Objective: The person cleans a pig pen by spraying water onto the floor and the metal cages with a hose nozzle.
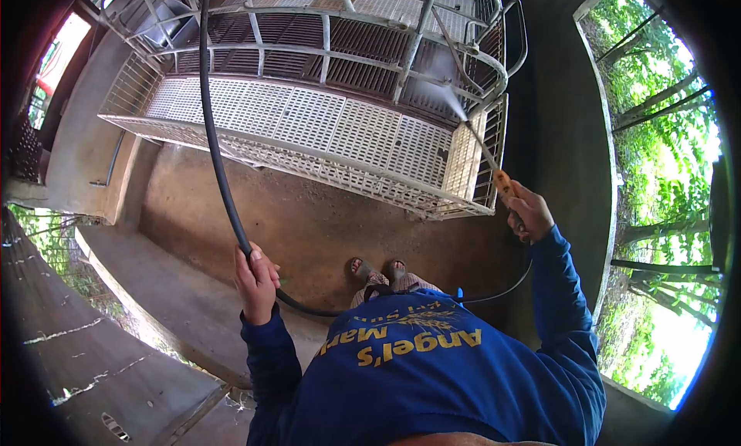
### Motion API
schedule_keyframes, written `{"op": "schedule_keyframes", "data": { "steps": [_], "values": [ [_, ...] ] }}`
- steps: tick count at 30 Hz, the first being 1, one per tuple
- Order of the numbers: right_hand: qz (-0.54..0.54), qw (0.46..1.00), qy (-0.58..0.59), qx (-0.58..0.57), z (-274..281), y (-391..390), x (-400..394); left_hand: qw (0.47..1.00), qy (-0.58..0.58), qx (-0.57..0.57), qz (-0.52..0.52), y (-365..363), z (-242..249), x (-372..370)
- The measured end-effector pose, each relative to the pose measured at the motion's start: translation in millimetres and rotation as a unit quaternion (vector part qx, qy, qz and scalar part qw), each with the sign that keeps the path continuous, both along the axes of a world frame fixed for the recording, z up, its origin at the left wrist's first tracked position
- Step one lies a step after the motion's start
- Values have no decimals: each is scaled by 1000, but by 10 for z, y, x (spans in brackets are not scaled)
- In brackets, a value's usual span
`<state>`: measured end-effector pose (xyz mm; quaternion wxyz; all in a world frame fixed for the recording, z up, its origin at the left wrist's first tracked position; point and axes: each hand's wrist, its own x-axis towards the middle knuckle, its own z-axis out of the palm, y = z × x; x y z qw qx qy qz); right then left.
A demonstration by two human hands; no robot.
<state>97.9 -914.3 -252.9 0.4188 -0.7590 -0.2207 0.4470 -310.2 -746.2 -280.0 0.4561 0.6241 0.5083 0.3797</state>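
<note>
My left hand (256,280) is wrapped round a thick black hose (220,168), which runs up past the top edge and down behind my body. In my right hand (529,214) is a spray gun (503,185) with an orange-brown body and a thin metal lance (480,145). White spray (451,99) leaves the lance tip toward the right end of a raised metal pen (326,54). The pen has dark slats (359,51) and a white perforated floor panel (309,120) along its near side.
The pen's low side rail (309,159) crosses in front of me. My sandalled feet (378,271) stand on the brown concrete floor (208,195). A low wall (598,137) borders greenery on the right; a grey ledge (154,272) lies at left. A metal trough (166,21) hangs upper left.
</note>
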Motion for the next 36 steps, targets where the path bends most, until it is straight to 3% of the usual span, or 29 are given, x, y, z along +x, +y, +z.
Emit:
{"op": "schedule_keyframes", "data": {
  "steps": [3, 6, 11, 16, 26, 32, 36],
  "values": [
    [31, 997, 66, -1, -160, -32, 21, 1000, 15, -13, 2, -21, 38, 60],
    [42, 999, 6, 12, -314, -33, 112, 1000, 0, 2, -21, -34, -30, 90],
    [-45, 999, -20, 24, -379, -74, 60, 999, 17, 3, -37, 50, -24, 5],
    [-180, 982, 29, 46, -367, 113, -259, 996, 25, 21, -87, 331, 6, -499],
    [-271, 961, 39, 47, -549, 819, -1358, 985, 3, -30, -171, 1323, 273, -1908],
    [-277, 958, 64, 40, -443, 984, -1603, 984, -22, -24, -177, 1584, 221, -2175],
    [-293, 954, 15, 66, -601, 1134, -1581, 984, -42, -17, -173, 1574, 149, -2204]
  ]
}}
